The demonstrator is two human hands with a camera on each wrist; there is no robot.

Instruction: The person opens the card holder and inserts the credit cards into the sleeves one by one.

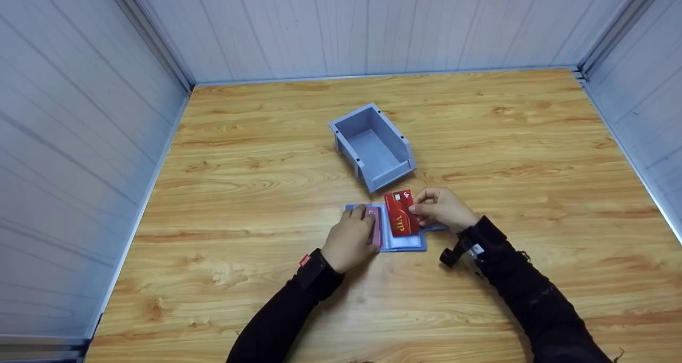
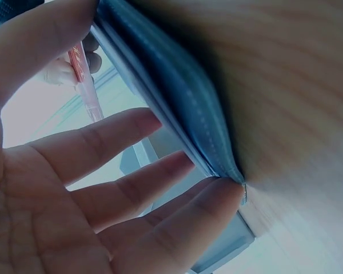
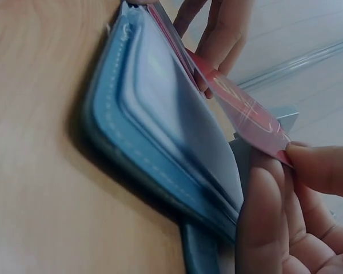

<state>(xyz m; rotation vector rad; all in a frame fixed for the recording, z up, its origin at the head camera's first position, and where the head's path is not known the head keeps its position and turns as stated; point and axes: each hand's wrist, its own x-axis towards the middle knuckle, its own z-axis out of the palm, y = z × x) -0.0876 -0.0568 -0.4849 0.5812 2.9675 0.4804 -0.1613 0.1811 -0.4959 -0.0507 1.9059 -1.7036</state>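
Note:
A blue card holder (image 1: 423, 241) with clear plastic sleeves lies open on the table, its strap sticking out on the right. My left hand (image 1: 347, 244) holds its left side, thumb at the near edge and fingertips at the far edge. Beside those fingers a pink card (image 1: 378, 234) shows in the left side. Between thumb and fingers my right hand (image 1: 447, 210) pinches a red VIP card (image 1: 400, 214) by its right edge. In the right wrist view the red card (image 3: 254, 123) stands tilted over the clear sleeves (image 3: 177, 108).
Just behind the card holder stands a grey plastic bin (image 1: 375, 150), its low front turned toward the hands. The wooden table (image 1: 240, 192) is bounded by pale panel walls (image 1: 341, 27) at the back and both sides.

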